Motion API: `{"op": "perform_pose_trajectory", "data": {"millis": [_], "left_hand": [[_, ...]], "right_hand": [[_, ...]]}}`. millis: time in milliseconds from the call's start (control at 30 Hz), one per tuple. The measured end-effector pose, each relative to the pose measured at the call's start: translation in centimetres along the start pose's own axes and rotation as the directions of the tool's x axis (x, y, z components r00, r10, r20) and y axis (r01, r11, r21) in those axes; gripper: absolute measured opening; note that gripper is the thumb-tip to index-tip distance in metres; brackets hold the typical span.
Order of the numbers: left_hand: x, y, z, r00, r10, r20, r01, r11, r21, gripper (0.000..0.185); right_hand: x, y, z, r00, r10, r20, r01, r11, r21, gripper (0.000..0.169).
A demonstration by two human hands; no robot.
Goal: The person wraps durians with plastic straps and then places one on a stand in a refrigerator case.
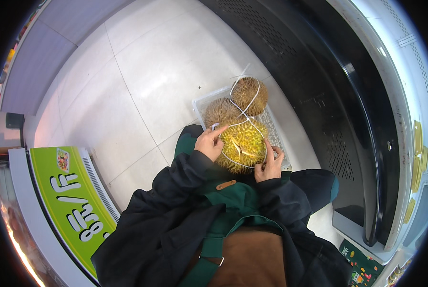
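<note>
A yellow-green durian (pixel 244 140) with a split in its spiny husk rests in front of my lap. White cord (pixel 239 167) loops around it and crosses at a knot above. My left hand (pixel 209 143) is at the durian's left side, index finger extended along the cord. On the other side, my right hand (pixel 270 164) has thumb and forefinger at the cord against the husk. A browner durian (pixel 249 95) beyond the knot sits within a second loop of the cord. Another brown durian (pixel 219 110) lies left of it, partly hidden.
Beneath the durians is a clear plastic crate (pixel 278 134) with a lattice bottom, on the tiled floor (pixel 138 75). A black display case (pixel 307 79) rises close on the right. At the left stands a cabinet with a green price sign (pixel 68 201).
</note>
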State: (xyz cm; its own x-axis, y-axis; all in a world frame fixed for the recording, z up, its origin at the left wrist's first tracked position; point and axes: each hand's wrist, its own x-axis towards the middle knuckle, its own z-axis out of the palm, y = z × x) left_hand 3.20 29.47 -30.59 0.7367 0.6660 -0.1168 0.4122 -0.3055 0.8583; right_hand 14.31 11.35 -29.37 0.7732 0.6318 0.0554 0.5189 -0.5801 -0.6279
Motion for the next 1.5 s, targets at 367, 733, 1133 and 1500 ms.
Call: {"op": "perform_pose_trajectory", "data": {"millis": [367,733,1133,1500], "left_hand": [[-1.4,0.7,1.6,0.994,-0.071,-0.085,0.068,0.997,-0.028,0.064],[-3.5,-1.7,4.1,0.952,-0.188,-0.242,0.146,0.972,-0.183,0.053],[-4.0,-0.7,4.8,0.849,-0.524,-0.066,0.478,0.815,-0.328,0.056],[-4.1,1.0,5.2,0.804,-0.587,-0.098,0.528,0.779,-0.337,0.06]], "right_hand": [[-1.4,-0.3,1.4,0.998,0.007,-0.064,-0.001,0.995,0.1,0.075],[-2.0,0.0,1.2,0.998,0.061,0.024,-0.064,0.986,0.153,0.075],[-2.1,-0.6,1.8,0.997,0.056,-0.049,-0.049,0.99,0.13,0.08],[-1.8,-1.1,2.7,0.984,0.151,-0.093,-0.139,0.982,0.128,0.082]]}}
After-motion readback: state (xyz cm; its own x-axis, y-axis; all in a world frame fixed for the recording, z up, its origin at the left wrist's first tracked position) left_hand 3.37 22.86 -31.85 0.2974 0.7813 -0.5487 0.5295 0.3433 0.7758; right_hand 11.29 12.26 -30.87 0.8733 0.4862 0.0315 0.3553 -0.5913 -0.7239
